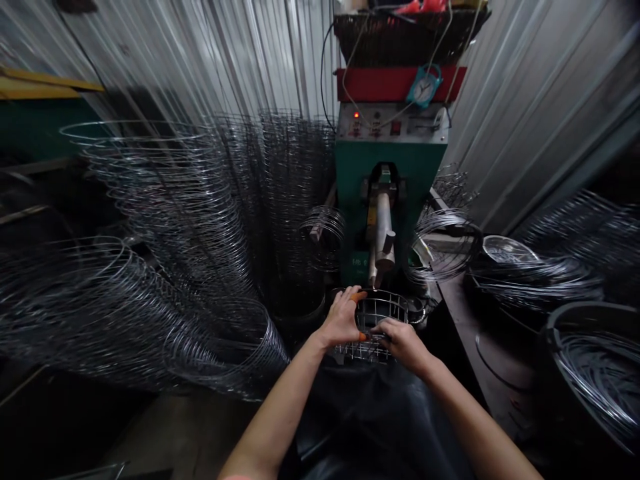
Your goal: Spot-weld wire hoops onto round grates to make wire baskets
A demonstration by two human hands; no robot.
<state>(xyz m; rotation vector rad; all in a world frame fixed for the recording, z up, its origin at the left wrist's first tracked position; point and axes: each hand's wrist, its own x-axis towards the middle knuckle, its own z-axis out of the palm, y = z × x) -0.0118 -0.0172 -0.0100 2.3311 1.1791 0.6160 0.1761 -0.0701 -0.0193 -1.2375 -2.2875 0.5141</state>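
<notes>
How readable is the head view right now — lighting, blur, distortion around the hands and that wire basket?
Head view: dim, with floor and lower corners nearly black; wide-angle bending curves the wall sheets at the edges; the wire ring stacks smear together at left; left hand, right hand and wire basket are centred and fairly sharp, lit under the green machine.

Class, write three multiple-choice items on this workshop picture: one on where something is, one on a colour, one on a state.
1. Where is the small clock?
A. On the floor
B. On the red band at the machine's top
C. In the black tub

2. What colour is the machine body?
A. Green
B. Yellow
C. White

3. What are the hands doing?
A. Hanging free
B. Both on the wire basket
C. Holding the clock

Answers: 1 B, the clock hangs against the red band. 2 A, the front panel is green. 3 B, the left hand and right hand both rest on the basket's rim.
</notes>
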